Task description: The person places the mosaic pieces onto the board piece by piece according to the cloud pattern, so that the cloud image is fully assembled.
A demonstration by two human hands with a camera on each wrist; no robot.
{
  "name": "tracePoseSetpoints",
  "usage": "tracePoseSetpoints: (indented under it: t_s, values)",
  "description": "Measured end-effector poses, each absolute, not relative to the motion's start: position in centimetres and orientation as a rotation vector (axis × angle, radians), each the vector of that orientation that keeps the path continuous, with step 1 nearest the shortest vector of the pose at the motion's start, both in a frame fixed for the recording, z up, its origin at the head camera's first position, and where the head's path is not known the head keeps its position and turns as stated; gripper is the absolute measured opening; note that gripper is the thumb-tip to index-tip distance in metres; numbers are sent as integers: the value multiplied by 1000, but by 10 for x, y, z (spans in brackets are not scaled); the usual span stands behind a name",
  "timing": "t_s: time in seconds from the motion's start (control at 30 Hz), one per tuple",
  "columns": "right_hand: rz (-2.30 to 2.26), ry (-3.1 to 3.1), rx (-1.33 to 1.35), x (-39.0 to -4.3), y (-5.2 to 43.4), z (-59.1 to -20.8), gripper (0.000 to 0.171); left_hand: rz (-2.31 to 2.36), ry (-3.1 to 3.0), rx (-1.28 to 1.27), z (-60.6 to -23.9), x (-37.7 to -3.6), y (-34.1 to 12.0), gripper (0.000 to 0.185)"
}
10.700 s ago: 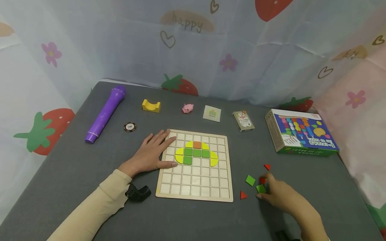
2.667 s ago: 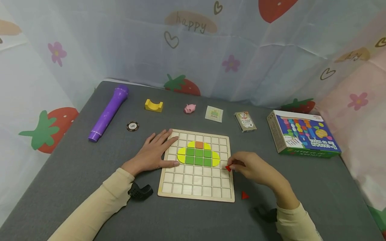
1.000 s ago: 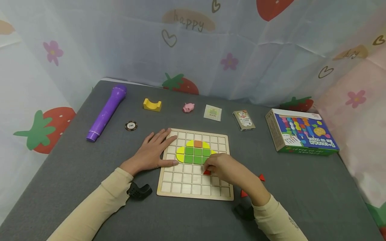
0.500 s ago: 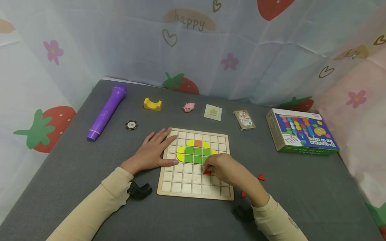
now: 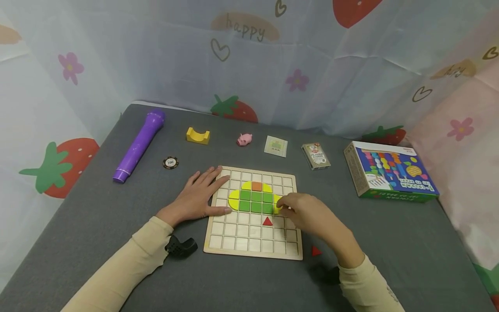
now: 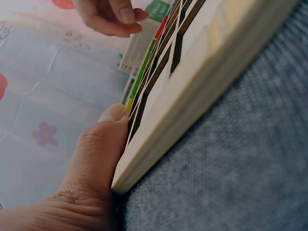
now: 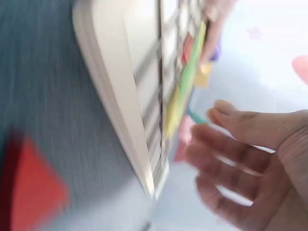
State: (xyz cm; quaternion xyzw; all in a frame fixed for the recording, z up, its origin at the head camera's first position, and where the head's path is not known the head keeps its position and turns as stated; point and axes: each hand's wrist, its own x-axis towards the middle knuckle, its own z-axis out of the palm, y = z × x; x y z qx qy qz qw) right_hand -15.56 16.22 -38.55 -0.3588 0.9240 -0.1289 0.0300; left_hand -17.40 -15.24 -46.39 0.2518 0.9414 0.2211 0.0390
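Note:
My left hand (image 5: 196,197) rests with spread fingers on the left edge of a wooden grid board (image 5: 230,252), its thumb lying over the near cells. On the board, several green squares (image 5: 256,196) sit below an orange square (image 5: 257,186), with yellow rounded pieces (image 5: 233,199) around them. One red triangle (image 5: 267,222) lies in a cell beneath the right green column. My right hand (image 5: 306,212) hovers over the board's right side, holding nothing; in the right wrist view its thumb (image 7: 262,127) and fingers are apart. Another red triangle (image 5: 316,251) lies on the table right of the board.
Behind the board are a purple microphone (image 5: 139,145), a poker chip (image 5: 170,162), a yellow curved block (image 5: 198,136), a pink pig figure (image 5: 244,139), a pattern card (image 5: 276,146) and a playing-card box (image 5: 315,156). A colourful game box (image 5: 393,171) stands at right.
My right hand has put more green squares on the board, then a red triangle, let go of it and drawn back to the right. The left hand stays in place.

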Motion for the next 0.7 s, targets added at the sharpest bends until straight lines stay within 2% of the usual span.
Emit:
tracePoseSetpoints:
  t_s: [0.3,0.57,0.7]
  values:
    - [-260,2771,-605,-154,232,-369,37,685,2884,761,-462,-174,-152,91]
    - [-303,2650,-535,-144,266,-378,33,688,2895,773,-463,-174,-150,90]
    - [-350,2672,-518,-141,271,-384,25,696,2895,764,-463,-173,-150,90]
